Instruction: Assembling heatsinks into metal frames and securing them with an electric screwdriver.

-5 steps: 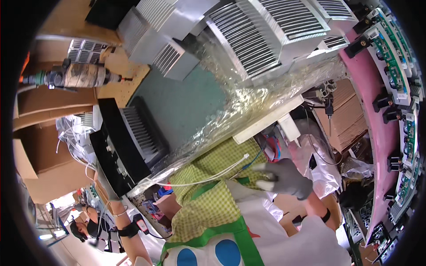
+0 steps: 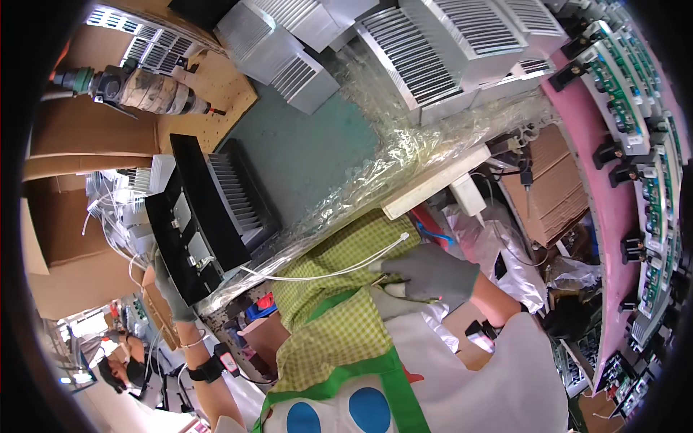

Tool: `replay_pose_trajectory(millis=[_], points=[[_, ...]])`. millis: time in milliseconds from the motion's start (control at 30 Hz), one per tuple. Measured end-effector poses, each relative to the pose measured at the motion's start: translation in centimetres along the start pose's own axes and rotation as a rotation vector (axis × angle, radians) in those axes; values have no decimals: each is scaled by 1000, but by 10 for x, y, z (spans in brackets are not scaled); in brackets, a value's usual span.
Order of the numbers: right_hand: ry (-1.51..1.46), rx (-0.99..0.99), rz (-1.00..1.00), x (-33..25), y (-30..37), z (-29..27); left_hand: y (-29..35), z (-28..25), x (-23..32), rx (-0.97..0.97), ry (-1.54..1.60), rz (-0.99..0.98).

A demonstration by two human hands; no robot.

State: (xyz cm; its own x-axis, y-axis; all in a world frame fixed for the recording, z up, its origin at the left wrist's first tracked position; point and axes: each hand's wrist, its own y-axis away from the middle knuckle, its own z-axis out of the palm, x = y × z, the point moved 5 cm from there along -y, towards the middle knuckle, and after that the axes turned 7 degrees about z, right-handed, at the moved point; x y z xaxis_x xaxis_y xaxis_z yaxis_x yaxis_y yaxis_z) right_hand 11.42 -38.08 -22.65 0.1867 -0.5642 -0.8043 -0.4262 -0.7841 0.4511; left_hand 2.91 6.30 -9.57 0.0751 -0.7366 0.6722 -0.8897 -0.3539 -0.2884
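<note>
A black housing (image 2: 206, 224) with a finned heat sink (image 2: 234, 195) stands at the left edge of the bench. My gloved left hand (image 2: 172, 289) grips its outer side, with the fingertips partly hidden. Two pale metal plates show inside the housing. From its lower end a white cable (image 2: 339, 273) runs right across my checked apron (image 2: 328, 346), ending in a small connector. In front of the apron, my right hand (image 2: 437, 274), in a grey glove, is closed around a small dark item that I cannot make out.
Silver finned heat sinks (image 2: 462, 50) crowd the far bench. At left, a taped power tool (image 2: 151, 92) lies by cardboard boxes (image 2: 79, 274). Green circuit boards (image 2: 621, 94) line a pink surface (image 2: 577, 123) at right. Another person (image 2: 126, 361) is at lower left.
My right hand has moved left and closed near the apron; its fingers were apart before. The black housing has tilted slightly, and the view has shifted a little.
</note>
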Motion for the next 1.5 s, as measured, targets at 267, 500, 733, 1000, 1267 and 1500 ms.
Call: replay_pose_trajectory(millis=[267, 500, 733, 1000, 1267, 1500], points=[[-157, -439, -150, -3, -9, 9, 5, -14, 10, 78, -385, 29], [-420, -499, -69, 22, 15, 45, -8, -5, 27, 69, -242, 20], [-689, -646, -73, 20, 29, 35, -10, -3, 12, 57, -207, -38], [-910, -801, 186, 15, 56, 53, -9, 4, -12, -7, 195, -216], [-600, -686, 80, -3, 67, 39, 1, -6, -33, -97, 37, 55], [-115, -154, 291, 21, 77, 5, -3, -5, -46, -135, 79, 11]])
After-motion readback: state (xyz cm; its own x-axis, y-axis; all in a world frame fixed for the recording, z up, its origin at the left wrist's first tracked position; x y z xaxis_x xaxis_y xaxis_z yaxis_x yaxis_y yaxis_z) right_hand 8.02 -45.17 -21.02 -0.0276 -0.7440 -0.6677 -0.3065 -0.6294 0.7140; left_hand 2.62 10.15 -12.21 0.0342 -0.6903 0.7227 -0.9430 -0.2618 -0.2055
